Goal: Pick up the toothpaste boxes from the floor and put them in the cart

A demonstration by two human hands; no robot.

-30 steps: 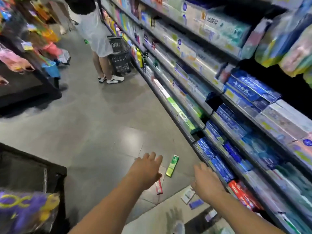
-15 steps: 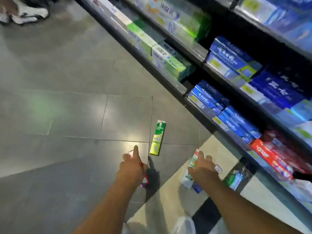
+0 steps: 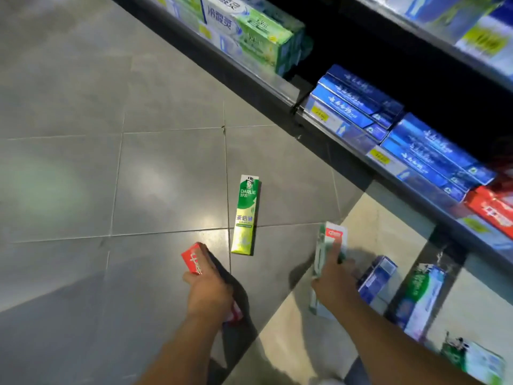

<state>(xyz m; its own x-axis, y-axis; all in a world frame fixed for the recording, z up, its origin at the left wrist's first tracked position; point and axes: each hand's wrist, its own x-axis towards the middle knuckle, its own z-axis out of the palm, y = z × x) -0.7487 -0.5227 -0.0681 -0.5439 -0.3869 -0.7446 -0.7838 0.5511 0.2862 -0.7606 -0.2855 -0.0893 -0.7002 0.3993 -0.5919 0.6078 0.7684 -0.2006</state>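
The left hand (image 3: 209, 294) grips a red rectangular cardboard toothpaste box (image 3: 192, 259), fingers curled round its lower half, one end tilted up off the grey tiled floor (image 3: 69, 176). The right hand (image 3: 331, 284) clamps a white-and-green toothpaste box (image 3: 327, 240), held nearly upright. Between the two hands, just ahead of them, a long green-and-yellow toothpaste box (image 3: 245, 215) lies flat across a tile joint, apart from both. A blue-and-white toothpaste box (image 3: 376, 277) lies just beside the right hand, near the black bottom shelf's (image 3: 347, 165) edge. Open floor spreads wide to the left. The cart is out of view.
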